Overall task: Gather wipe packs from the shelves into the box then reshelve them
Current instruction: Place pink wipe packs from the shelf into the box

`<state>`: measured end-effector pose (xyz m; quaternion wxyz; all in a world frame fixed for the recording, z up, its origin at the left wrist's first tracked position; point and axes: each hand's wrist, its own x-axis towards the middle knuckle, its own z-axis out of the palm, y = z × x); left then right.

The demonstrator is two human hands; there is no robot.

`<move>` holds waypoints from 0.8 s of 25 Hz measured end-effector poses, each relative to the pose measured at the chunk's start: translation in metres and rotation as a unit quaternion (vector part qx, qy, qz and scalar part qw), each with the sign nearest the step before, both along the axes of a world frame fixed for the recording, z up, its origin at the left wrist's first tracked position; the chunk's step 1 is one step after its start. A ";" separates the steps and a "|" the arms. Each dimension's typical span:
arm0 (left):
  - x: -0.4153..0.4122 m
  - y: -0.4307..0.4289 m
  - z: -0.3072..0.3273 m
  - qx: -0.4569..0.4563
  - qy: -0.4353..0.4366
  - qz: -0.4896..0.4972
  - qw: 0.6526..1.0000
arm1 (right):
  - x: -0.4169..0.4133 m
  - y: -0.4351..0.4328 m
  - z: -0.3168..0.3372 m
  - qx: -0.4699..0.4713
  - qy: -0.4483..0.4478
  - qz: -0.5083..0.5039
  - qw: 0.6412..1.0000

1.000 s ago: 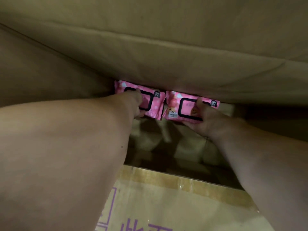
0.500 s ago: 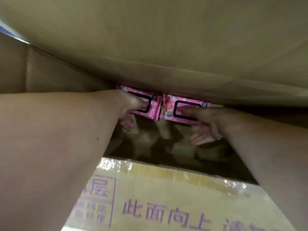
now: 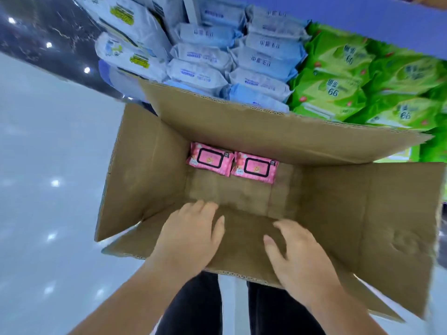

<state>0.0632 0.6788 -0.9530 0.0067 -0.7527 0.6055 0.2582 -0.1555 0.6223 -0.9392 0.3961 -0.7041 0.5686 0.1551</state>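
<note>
Cardboard box (image 3: 150,170) holds left pink pack (image 3: 210,160) beside right pink pack (image 3: 254,168) at its far wall; left grip (image 3: 191,235), right grip (image 3: 300,255) both slack and empty over near flap (image 3: 242,240)

Bright, even light; white glare spots on the floor (image 3: 36,213) at nine o'clock; blur and bending toward two o'clock

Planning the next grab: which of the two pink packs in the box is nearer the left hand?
The leftward pink pack, in the box's far-left corner; its twin lies to its right.
</note>
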 end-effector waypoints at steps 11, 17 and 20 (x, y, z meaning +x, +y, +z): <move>0.003 0.091 -0.089 0.066 -0.030 -0.157 0.985 | -0.026 0.099 -0.085 -0.047 0.126 0.099 0.986; 0.009 0.044 -0.013 0.257 0.048 -0.115 0.958 | -0.007 0.053 -0.016 0.108 0.106 0.032 0.988; 0.016 -0.001 0.060 0.311 0.156 0.024 0.937 | 0.010 0.014 0.047 0.191 0.065 -0.135 0.970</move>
